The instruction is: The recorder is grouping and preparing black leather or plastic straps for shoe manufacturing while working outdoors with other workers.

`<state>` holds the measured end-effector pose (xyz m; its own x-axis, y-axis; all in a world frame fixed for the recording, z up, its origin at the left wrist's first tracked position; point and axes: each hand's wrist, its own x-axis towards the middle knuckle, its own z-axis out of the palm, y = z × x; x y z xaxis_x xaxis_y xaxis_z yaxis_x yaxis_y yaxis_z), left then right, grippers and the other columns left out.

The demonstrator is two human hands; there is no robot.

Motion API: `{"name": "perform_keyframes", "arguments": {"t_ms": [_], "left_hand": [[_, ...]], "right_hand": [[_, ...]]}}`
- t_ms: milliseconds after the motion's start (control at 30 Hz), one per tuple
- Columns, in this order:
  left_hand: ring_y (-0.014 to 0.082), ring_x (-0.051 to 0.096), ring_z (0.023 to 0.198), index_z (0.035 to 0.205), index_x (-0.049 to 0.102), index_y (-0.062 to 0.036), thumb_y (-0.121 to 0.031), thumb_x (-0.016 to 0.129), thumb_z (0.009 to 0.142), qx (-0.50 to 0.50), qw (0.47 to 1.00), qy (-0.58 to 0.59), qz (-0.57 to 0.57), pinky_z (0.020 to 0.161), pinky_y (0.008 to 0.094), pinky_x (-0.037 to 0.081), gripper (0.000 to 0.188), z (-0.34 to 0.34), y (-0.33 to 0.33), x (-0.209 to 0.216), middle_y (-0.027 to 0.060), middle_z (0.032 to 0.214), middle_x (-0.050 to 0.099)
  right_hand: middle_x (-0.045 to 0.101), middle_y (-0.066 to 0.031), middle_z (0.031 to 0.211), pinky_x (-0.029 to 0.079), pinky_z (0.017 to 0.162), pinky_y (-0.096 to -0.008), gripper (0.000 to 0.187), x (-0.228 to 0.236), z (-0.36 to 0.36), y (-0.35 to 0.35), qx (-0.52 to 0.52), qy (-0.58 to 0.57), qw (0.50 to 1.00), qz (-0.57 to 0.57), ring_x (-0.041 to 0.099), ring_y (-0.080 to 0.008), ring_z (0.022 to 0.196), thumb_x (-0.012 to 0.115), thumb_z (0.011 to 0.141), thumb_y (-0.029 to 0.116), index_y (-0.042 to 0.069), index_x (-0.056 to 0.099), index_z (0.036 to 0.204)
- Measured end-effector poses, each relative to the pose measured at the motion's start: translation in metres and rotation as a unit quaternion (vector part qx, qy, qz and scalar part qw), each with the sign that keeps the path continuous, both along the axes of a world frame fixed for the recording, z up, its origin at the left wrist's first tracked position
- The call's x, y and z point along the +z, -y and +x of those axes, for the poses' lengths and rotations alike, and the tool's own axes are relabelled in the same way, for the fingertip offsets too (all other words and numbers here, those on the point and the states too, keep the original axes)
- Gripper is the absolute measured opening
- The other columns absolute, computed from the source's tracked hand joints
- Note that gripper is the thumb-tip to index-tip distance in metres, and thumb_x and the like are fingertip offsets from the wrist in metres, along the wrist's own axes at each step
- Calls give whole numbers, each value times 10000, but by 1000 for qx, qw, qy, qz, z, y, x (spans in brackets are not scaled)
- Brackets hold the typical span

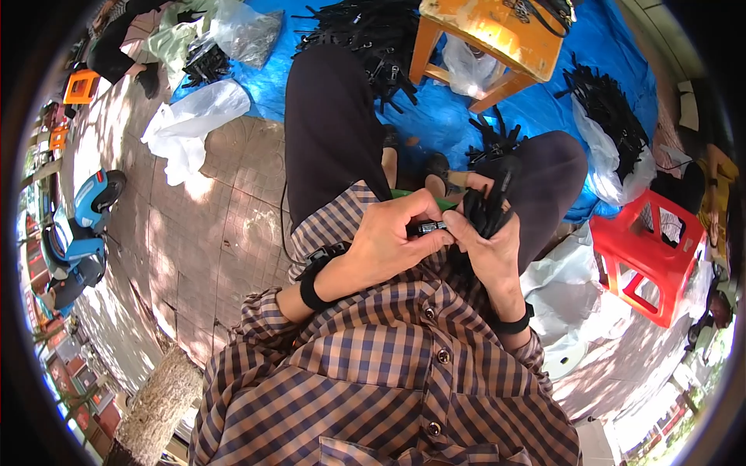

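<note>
Above my lap, my left hand [381, 237] pinches a small black piece with a shiny metal part [427, 228] between thumb and fingers. Close against it on the right, my right hand [496, 252] is closed round a bundle of black straps [486, 211], whose loose ends stick up past the fingers. The right thumb meets the shiny piece at its right end. Whether that piece belongs to one of the bundled straps cannot be made out. A strip of something green [402, 193] shows behind the hands, between my knees.
A blue tarp [268, 81] ahead bears black strap piles [365, 39] [610, 109]. On it stands a wooden stool [497, 35]. A red plastic stool [649, 248] is at right, white plastic sheets [194, 120] at left. Beyond are a scooter [78, 233], a tree trunk [155, 404] and other people.
</note>
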<state>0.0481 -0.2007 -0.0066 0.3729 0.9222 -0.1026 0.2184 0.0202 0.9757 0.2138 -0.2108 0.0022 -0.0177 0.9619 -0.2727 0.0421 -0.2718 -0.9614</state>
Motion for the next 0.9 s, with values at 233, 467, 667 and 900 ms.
{"name": "perform_keyframes", "arguments": {"t_ms": [233, 467, 667, 900], "left_hand": [[82, 597, 565, 809, 579, -27, -81, 771, 690, 17, 974, -144, 175, 488, 231, 457, 231, -11, 6, 7, 53, 696, 631], [100, 636, 623, 828, 607, -25, -61, 752, 708, 23, 993, -47, 105, 553, 220, 495, 192, -15, 8, 3, 60, 713, 646], [110, 656, 637, 831, 599, -37, -52, 742, 706, 31, 994, -55, 88, 556, 229, 505, 191, -12, 12, 11, 62, 716, 653], [141, 629, 557, 845, 578, -53, -78, 728, 692, 81, 977, -99, 171, 482, 245, 473, 216, -12, 18, 5, 55, 680, 624]], "right_hand": [[506, 45, 789, 387, 604, -167, 385, 9, -4, 4, -61, -38, 997, -24, 436, -17, 672, 672, 782, -7, -27, 542, 1145], [506, 47, 683, 387, 500, -172, 382, 4, -3, 2, 45, -31, 998, 19, 471, -20, 566, 676, 807, 29, -21, 545, 1162], [531, 30, 652, 382, 452, -179, 334, 10, -15, 5, -49, -140, 988, -35, 491, -36, 519, 681, 810, 46, -10, 572, 1121], [535, 13, 596, 351, 430, -178, 129, 7, -17, 6, -100, -184, 976, -56, 472, -41, 486, 677, 807, 32, 3, 602, 907]]}}
